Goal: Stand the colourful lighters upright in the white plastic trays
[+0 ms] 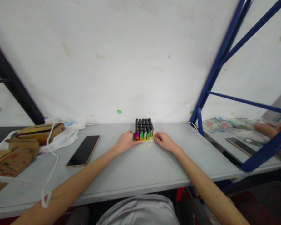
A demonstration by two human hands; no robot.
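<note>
A block of lighters (144, 129) stands upright in close rows on the desk, close to the wall. Their tops are black, and the front row shows purple, green and yellow bodies. Beneath them a pale tray (151, 140) shows at the front right corner. My left hand (127, 140) grips the left side, thumb along the front bottom edge, other fingers partly hidden behind. At the right front corner, my right hand (164, 140) has its fingers curled and pinched against the tray's edge.
A phone (83, 151) lies left of my left arm. Cardboard boxes (16, 156), white plastic bags (63, 139) and a white cord (51, 150) fill the left end. A blue metal frame (210, 75) rises at right; beyond it are another person's hand (265, 128) and a second phone (240, 146).
</note>
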